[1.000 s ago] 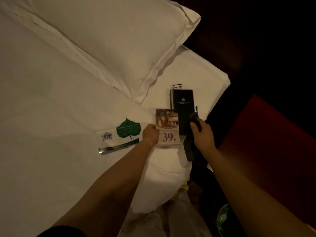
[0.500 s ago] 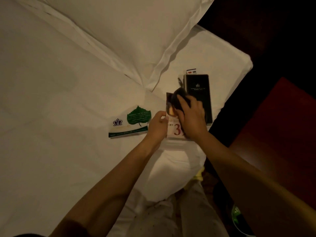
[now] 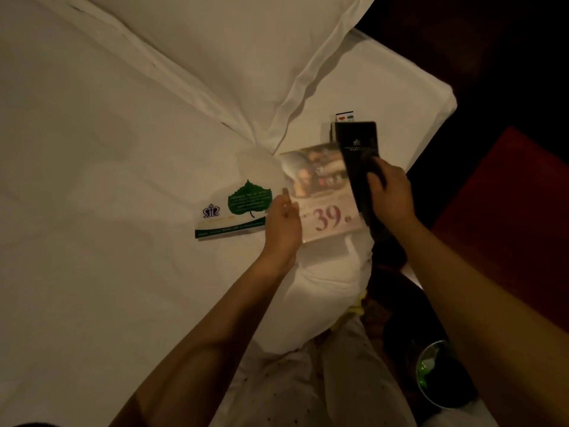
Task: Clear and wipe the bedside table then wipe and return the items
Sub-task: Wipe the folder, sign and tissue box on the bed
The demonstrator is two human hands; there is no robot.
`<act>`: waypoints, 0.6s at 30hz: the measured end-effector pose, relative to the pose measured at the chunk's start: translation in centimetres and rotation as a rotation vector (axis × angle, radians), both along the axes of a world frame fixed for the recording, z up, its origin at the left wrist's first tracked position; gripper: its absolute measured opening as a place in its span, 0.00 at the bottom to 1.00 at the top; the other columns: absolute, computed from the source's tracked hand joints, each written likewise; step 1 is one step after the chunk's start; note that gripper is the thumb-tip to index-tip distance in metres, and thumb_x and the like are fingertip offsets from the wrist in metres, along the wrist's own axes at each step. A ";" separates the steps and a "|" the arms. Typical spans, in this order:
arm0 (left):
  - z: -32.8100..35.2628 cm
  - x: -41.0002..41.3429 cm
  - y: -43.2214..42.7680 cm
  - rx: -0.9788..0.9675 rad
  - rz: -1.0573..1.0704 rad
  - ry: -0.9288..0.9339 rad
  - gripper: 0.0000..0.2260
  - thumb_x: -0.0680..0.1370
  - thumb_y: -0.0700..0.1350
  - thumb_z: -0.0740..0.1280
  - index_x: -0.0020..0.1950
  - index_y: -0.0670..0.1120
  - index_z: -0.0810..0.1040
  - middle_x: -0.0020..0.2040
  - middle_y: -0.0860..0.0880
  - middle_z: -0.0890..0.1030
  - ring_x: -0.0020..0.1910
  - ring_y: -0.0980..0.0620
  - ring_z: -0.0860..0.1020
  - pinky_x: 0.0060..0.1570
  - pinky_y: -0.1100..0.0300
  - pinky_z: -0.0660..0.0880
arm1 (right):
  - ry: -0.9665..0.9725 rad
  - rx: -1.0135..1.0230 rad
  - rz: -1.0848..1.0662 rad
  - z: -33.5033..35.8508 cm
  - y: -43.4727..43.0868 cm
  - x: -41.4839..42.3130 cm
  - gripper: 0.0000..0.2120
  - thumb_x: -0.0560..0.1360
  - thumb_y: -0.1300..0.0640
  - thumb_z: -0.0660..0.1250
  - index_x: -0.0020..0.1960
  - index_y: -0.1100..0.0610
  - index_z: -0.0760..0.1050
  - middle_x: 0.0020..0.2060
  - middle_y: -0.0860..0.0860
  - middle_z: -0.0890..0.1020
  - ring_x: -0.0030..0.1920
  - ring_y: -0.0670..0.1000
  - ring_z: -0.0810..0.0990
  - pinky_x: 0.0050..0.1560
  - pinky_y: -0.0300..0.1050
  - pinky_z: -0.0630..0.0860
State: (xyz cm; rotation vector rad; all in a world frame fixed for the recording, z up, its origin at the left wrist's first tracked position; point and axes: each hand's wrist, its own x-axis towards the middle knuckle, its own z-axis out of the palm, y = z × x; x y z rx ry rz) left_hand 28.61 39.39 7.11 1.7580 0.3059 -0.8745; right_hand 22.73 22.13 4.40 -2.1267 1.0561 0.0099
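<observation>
— What's worn?
— Pale trousers (image 3: 308, 386) with small dark specks.
— And the arms?
— Bare, left hand (image 3: 281, 220) and right hand (image 3: 392, 198) too. A dark edge (image 3: 30, 424) shows at the left arm's top, maybe a sleeve; too dim to tell.

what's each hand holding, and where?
Left hand pinches the 39 card at its left edge. Right hand grips the dark cloth by its upper end.
</observation>
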 end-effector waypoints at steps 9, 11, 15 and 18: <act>-0.2 -0.9 -4.4 -0.289 0.350 0.248 0.13 0.80 0.36 0.57 0.64 0.38 0.70 0.61 0.36 0.77 0.59 0.41 0.78 0.58 0.45 0.77 | -0.304 0.571 -0.502 0.7 5.6 -1.2 0.20 0.80 0.58 0.56 0.71 0.52 0.60 0.58 0.53 0.74 0.57 0.52 0.77 0.57 0.48 0.77; -0.3 -0.4 -4.8 -0.314 0.378 0.222 0.13 0.80 0.35 0.57 0.64 0.37 0.70 0.61 0.34 0.77 0.58 0.40 0.77 0.56 0.46 0.78 | -0.328 0.562 -0.481 0.7 6.1 -1.0 0.19 0.80 0.58 0.56 0.69 0.52 0.61 0.56 0.50 0.74 0.54 0.49 0.77 0.52 0.43 0.78; -1.5 1.6 -4.7 -0.318 0.425 0.186 0.13 0.79 0.34 0.57 0.63 0.35 0.69 0.58 0.35 0.77 0.54 0.39 0.79 0.50 0.51 0.81 | -0.310 0.562 -0.305 1.0 7.4 -1.1 0.18 0.79 0.59 0.58 0.68 0.52 0.62 0.60 0.52 0.73 0.61 0.52 0.75 0.61 0.50 0.75; -2.3 3.4 -3.9 -0.179 0.288 0.049 0.08 0.78 0.36 0.60 0.56 0.36 0.72 0.50 0.39 0.79 0.42 0.47 0.79 0.31 0.64 0.78 | -0.276 0.590 -0.205 1.1 7.6 -0.9 0.19 0.78 0.60 0.60 0.68 0.54 0.64 0.62 0.53 0.73 0.63 0.54 0.73 0.64 0.51 0.73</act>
